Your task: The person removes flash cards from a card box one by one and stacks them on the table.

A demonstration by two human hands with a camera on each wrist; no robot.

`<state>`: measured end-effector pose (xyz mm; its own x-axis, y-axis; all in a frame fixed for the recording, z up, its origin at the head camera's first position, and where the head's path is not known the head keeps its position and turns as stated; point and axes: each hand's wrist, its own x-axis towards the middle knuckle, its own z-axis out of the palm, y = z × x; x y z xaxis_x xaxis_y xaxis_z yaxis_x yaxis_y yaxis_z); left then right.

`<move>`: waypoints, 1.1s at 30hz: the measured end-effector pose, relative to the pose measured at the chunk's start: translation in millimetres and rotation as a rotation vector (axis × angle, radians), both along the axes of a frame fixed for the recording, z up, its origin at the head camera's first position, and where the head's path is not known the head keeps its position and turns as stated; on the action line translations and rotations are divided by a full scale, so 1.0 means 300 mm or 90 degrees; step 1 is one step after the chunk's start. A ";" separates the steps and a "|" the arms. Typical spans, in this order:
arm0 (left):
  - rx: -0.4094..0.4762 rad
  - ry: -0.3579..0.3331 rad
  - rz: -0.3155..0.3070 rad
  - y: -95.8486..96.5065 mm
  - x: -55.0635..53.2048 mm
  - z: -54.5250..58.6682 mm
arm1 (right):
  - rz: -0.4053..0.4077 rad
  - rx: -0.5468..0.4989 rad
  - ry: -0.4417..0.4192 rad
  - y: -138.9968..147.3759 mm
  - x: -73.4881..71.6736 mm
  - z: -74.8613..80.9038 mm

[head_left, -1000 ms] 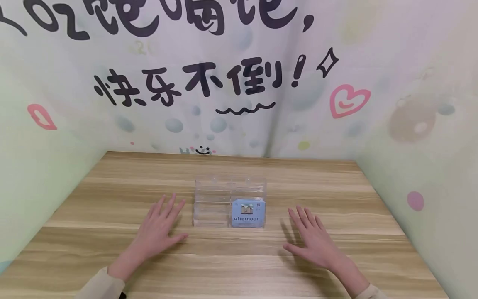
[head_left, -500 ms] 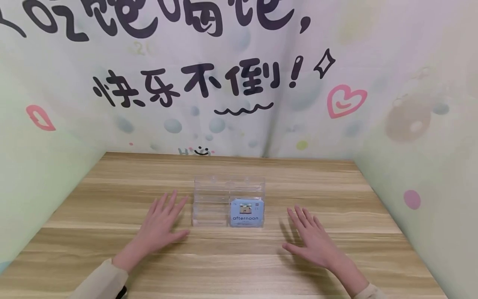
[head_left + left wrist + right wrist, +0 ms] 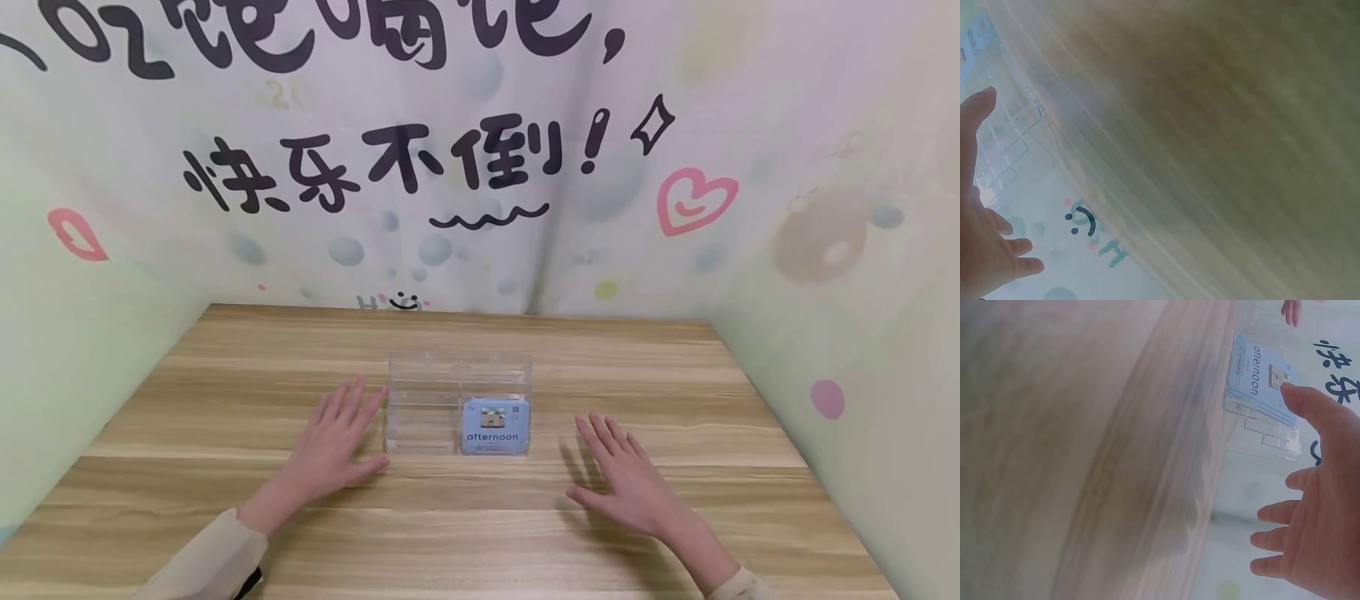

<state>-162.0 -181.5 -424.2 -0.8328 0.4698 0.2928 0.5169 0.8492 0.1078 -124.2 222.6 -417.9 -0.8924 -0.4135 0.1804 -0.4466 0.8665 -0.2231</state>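
A clear plastic stepped card holder stands on the wooden table, with two columns of slots. Light blue cards printed "afternoon" sit in its front right slot; they also show in the right wrist view. My left hand is spread just left of the holder, fingertips right at its left side and thumb extended toward its front corner. Off to the right of the holder, my right hand is held with straight, spread fingers, its shadow on the table beside it. Neither hand holds anything.
The wooden table runs back to a white printed curtain with black lettering and a pink heart. Pale walls border it on the left and right.
My left hand has moved rightward and slightly forward, closer to the holder's left side. The right hand, the holder and the cards stay where they were.
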 end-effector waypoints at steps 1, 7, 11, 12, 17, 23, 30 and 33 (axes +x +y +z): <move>-0.002 0.003 -0.004 0.002 -0.001 -0.001 | 0.000 0.000 0.001 0.000 0.000 0.000; -0.005 0.020 -0.020 0.014 -0.009 -0.008 | 0.009 0.003 0.015 -0.001 -0.006 0.003; -0.002 0.023 -0.018 0.021 -0.016 -0.015 | 0.014 -0.006 0.032 -0.003 -0.010 0.008; -0.003 0.023 -0.018 0.021 -0.018 -0.016 | 0.015 -0.009 0.033 -0.003 -0.011 0.009; -0.001 0.019 -0.017 0.028 -0.024 -0.016 | 0.015 -0.015 0.027 -0.006 -0.013 0.010; -0.006 0.005 -0.013 0.037 -0.031 -0.005 | 0.019 -0.016 0.029 -0.008 -0.014 0.006; -0.008 -0.014 -0.006 0.038 -0.041 -0.004 | 0.021 -0.016 0.031 -0.011 -0.016 0.002; -0.011 -0.016 -0.006 0.036 -0.046 -0.010 | 0.022 -0.016 0.031 -0.011 -0.016 0.000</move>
<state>-175.7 -170.6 -427.1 -0.8355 0.4819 0.2641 0.5218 0.8464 0.1065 -129.1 219.4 -418.0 -0.8671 -0.4393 0.2347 -0.4878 0.8444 -0.2217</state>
